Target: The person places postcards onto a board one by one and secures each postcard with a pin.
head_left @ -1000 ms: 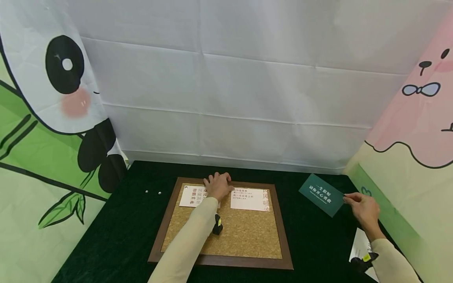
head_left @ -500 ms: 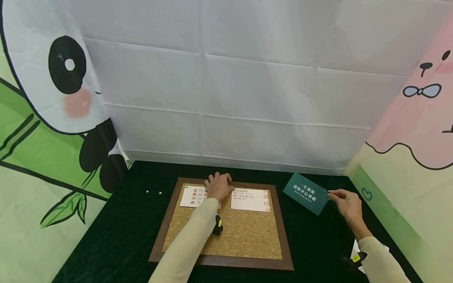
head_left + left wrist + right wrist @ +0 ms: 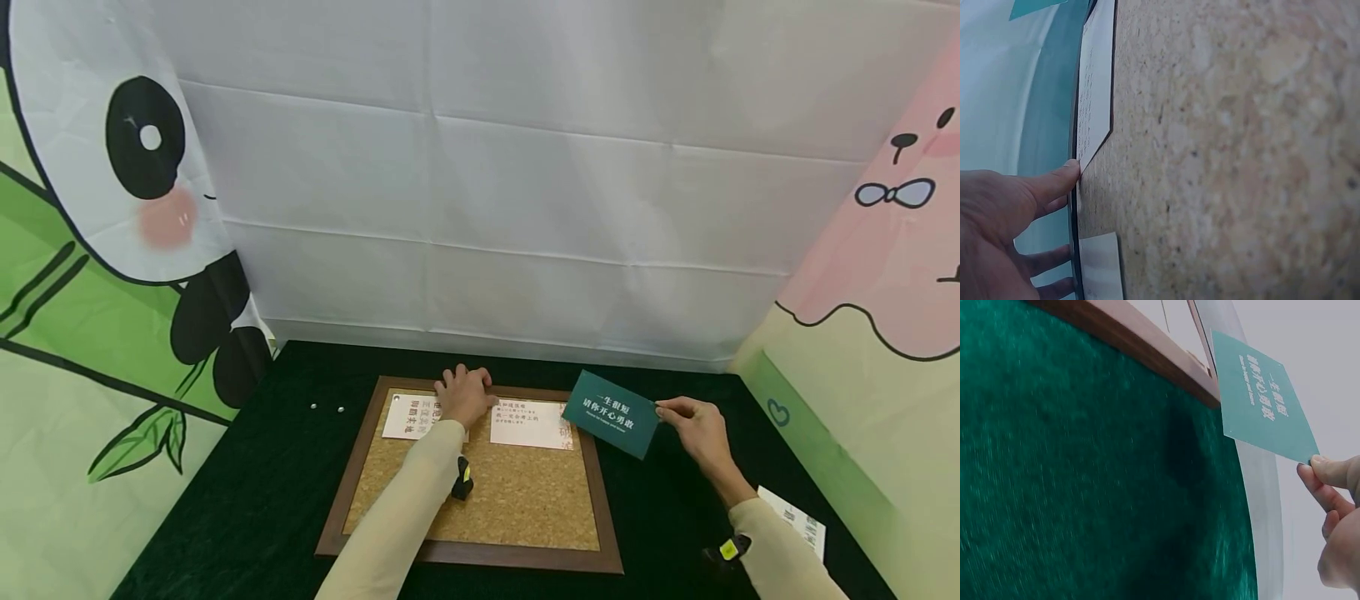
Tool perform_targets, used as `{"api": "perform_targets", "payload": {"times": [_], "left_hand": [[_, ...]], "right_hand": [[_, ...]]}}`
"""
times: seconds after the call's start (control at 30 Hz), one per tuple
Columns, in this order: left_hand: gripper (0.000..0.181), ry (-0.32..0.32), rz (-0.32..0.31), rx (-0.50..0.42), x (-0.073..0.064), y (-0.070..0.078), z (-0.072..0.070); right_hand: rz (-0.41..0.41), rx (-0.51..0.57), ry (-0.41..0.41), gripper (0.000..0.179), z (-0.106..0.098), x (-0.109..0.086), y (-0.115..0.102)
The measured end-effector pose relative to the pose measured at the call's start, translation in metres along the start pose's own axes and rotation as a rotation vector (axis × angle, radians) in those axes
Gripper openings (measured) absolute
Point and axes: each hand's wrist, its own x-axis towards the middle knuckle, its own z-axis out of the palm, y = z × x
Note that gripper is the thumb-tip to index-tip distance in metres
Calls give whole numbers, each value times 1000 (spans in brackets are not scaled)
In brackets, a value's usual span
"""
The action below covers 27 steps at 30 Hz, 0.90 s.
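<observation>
Clock read from the middle of the cork board (image 3: 525, 508), 12 toward the white backdrop (image 3: 517, 192).

Item: green printed card (image 3: 609, 417), one. At 2 o'clock, aslant, overlapping the frame's upper corner in the head view; seemingly raised off the counter (image 3: 247, 500).

Handling, by my judgement: single-corner hold, liable to swing or droop. Pinch light but firm; level the card and square it to the frame before lowering it; keep its edge off the printed white card at 1 o'clock (image 3: 525, 427).

Right grip (image 3: 697, 429): clamped, thumb and finger pinching the green card's near corner. Forearm reaching in from 4 o'clock, wrist above the counter.

Left grip (image 3: 462, 394): at 12 o'clock, fingers spread along the frame's top edge, thumb tip on the near corner of the 1 o'clock card. Forearm laid across the board from 7.

Also present: white card with red lettering (image 3: 411, 417), 11 o'clock; two small white studs, probably pins (image 3: 341, 409), 10 o'clock; loose white card (image 3: 808, 527), between 3 and 4, partly under my sleeve.
</observation>
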Motion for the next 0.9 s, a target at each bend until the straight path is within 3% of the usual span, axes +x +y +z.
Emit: {"api": "perform_targets", "payload": {"times": [0.9], "left_hand": [[26,13,16,-5,-1,1,0]], "right_hand": [[-36,157,-185,14,66,-32,-48]]}}
